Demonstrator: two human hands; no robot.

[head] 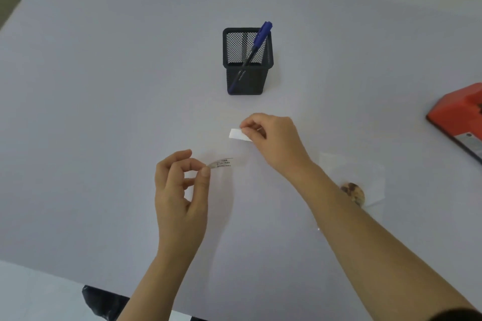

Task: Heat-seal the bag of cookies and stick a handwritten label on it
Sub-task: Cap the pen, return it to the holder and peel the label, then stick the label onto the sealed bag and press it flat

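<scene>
My left hand (pixel 182 190) pinches one end of a small handwritten label (pixel 221 163) between thumb and forefinger, holding it just above the table. My right hand (pixel 273 141), higher and to the right, pinches a blank white paper strip (pixel 237 134), likely the label's backing. The clear bag (pixel 365 180) with a brown cookie (pixel 355 191) in it lies on the table to the right, partly hidden behind my right forearm.
A black mesh pen holder (pixel 246 73) with a blue marker (pixel 257 47) stands at the table's middle, beyond my hands. A red heat sealer (pixel 461 120) sits at the right edge. The pale table (pixel 104 112) ends near me at the bottom left.
</scene>
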